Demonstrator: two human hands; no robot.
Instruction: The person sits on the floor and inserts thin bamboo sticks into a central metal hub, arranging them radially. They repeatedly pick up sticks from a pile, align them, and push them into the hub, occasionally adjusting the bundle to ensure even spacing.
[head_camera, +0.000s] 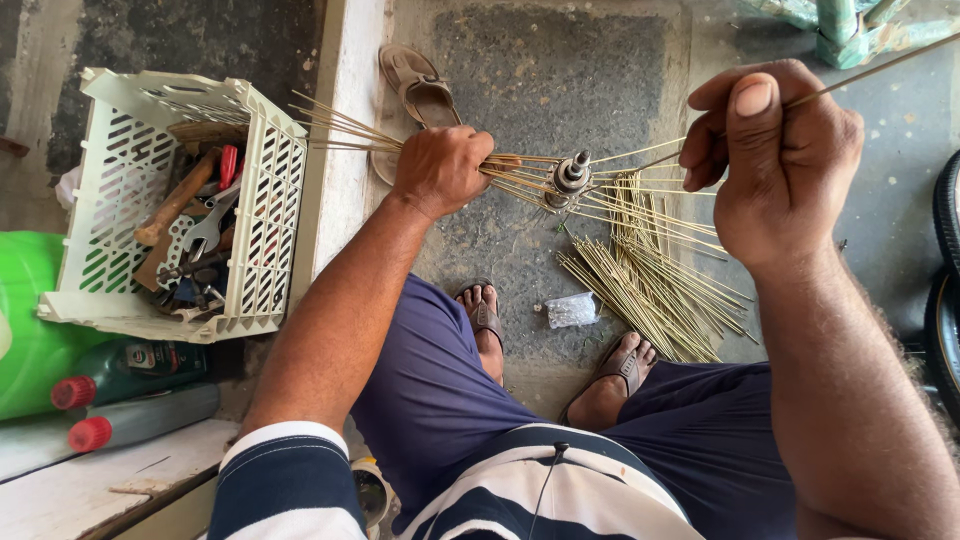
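Head view | left hand (440, 170) grips spoked hub (570, 178) | right hand (775, 160) pinches spoke (880, 68)

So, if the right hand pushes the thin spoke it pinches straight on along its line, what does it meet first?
Probably the wheel hub: the spoke in the right hand slants down-left towards it. The left hand grips the bundle of spokes just beyond. Depth is unclear.

Soft, even daylight fills the view — bright, with no glare and only faint shadows under the feet (487, 318). Focus is sharp at the centre, while the right hand (775, 165), close to the lens, looks enlarged and the edges bend slightly.
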